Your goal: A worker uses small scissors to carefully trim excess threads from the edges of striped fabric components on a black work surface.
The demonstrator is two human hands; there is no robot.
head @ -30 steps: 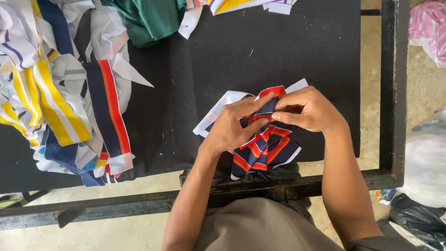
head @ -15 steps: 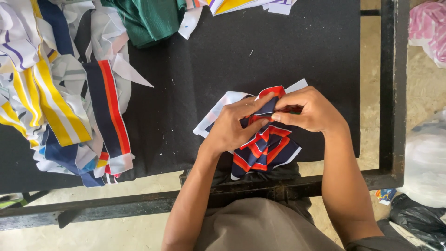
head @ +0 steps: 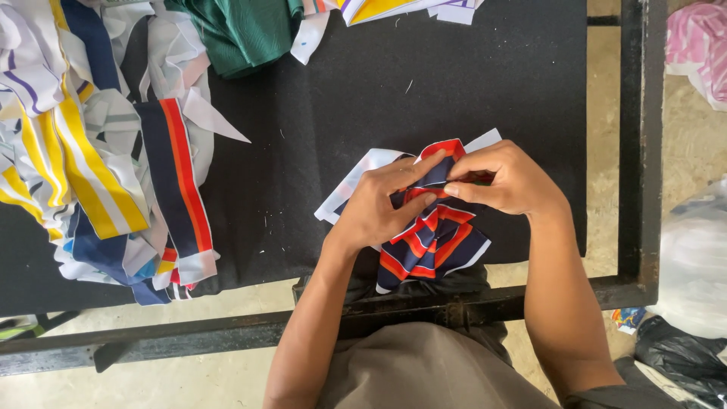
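Both hands are busy over a bunched strip of navy knit fabric with red and orange stripes and white edging, which lies on the black felt-covered table close to its near edge, right in front of the person. The left hand lies over the left part of the fabric, its fingers curled loosely and the forefinger stretched out along a fold. The right hand is closed in a pinch on the upper end of the same piece, thumb and fingertips meeting on a red-edged fold. The two hands nearly touch at the fingertips.

Off to the left, well apart, a heap of striped fabric pieces in white, yellow, blue and red covers that end of the table. A folded dark green cloth sits at the far edge. Beyond the dark metal frame on the right, a pink striped cloth lies on the floor.
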